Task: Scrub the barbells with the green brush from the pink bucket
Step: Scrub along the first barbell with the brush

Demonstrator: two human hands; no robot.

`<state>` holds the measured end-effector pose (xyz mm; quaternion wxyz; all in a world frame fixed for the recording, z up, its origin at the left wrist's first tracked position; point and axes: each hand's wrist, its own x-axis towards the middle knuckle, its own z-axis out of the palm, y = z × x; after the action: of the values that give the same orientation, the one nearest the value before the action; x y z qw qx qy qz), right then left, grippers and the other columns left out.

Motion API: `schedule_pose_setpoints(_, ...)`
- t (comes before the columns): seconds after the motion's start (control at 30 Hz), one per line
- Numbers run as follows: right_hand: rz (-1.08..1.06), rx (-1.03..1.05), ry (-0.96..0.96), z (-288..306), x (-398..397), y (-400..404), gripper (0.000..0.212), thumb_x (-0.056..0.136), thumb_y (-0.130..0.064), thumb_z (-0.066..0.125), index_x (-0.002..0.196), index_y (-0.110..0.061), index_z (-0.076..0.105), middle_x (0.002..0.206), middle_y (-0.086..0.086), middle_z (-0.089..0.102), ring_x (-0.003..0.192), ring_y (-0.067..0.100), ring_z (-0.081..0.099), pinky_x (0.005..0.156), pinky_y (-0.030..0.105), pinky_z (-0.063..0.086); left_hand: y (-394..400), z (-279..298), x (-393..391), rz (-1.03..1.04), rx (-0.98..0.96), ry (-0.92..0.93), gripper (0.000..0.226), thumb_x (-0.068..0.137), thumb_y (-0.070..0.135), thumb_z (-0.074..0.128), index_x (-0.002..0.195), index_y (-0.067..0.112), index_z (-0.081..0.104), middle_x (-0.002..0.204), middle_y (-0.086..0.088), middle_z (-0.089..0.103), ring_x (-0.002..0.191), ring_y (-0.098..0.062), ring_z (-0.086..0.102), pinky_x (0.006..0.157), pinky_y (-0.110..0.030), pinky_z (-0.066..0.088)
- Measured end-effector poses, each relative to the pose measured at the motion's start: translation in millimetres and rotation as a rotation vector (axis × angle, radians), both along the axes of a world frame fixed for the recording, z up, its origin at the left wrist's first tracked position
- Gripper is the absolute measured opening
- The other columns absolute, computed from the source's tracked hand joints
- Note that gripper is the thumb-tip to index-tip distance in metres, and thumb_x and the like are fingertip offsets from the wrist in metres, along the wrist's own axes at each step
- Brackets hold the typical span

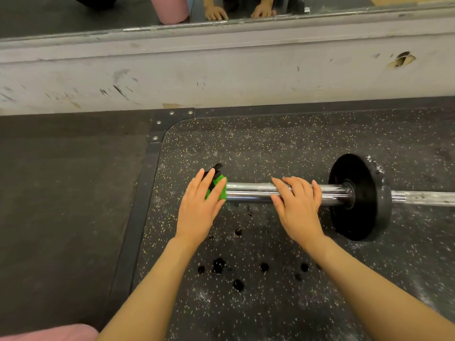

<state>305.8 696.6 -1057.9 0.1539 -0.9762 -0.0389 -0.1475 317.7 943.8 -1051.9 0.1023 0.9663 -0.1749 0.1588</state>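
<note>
Barbell (332, 193) is lying on the speckled black floor mat (270, 143), parallel to the scuffed white wall base (221, 75). Its chrome sleeve (248, 192) is pointing left; a black plate (369, 198) is sitting at the inner end of the sleeve, and the thinner shaft is running off the right edge.

Left hand (200, 207) is holding the green brush (218, 189) against the outer tip of the sleeve. Its fingers (209, 178) are lying over the brush top, wrapping it from above; a black part of the brush is sticking out beyond the fingertips.

Right hand (299, 203) is resting on top of the sleeve between the brush and the plate, its fingers curling over the chrome and steadying it.

Dark wet spots (219, 265) are showing on the mat below the sleeve, nearer the person.

Pink bucket (61, 333) is sitting at the bottom left corner, only its rim in view, well apart from the barbell. A mirror (98, 16) above the wall base is reflecting a pink bucket and both hands.
</note>
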Motion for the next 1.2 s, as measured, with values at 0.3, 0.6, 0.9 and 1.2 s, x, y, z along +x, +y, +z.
schedule_pose_setpoints(0.3,-0.015,-0.034,0.040,4,27,-3,0.045,0.096,-0.042,0.030,0.122,-0.022,0.062,0.110,0.001,0.060,0.109,0.024,0.051,0.110,0.045,0.012,-63,2,18,-0.122,0.018,-0.006,0.044,0.093,0.025,0.052,0.136,0.012,0.052,0.146,-0.014,0.043,0.137,-0.035,0.035,0.111,-0.045,0.034)
schedule_pose_setpoints(0.6,-0.006,-0.064,0.075,6,34,-2,0.052,0.098,-0.045,0.024,0.132,-0.021,0.056,0.125,0.004,0.057,0.120,0.026,0.047,0.113,0.048,0.010,-8,0,26,0.044,-0.087,0.031,0.046,0.090,0.017,0.062,0.135,0.012,0.054,0.147,-0.011,0.042,0.139,-0.034,0.031,0.104,-0.051,0.037)
schedule_pose_setpoints(0.9,-0.039,-0.214,0.024,-4,16,5,0.052,0.099,-0.042,0.032,0.141,-0.016,0.044,0.147,0.016,0.042,0.139,0.033,0.033,0.115,0.056,0.013,-52,-3,27,-0.095,-0.040,-0.020,0.041,0.092,0.021,0.052,0.131,0.009,0.057,0.142,-0.017,0.047,0.135,-0.037,0.037,0.108,-0.048,0.038)
schedule_pose_setpoints(1.2,-0.041,-0.205,-0.004,-8,19,5,0.049,0.098,-0.043,0.034,0.137,-0.018,0.049,0.139,0.012,0.050,0.136,0.031,0.036,0.115,0.053,0.009,-7,-3,27,-0.035,-0.043,-0.051,0.046,0.089,0.021,0.056,0.134,0.012,0.055,0.144,-0.014,0.045,0.137,-0.032,0.031,0.105,-0.048,0.035)
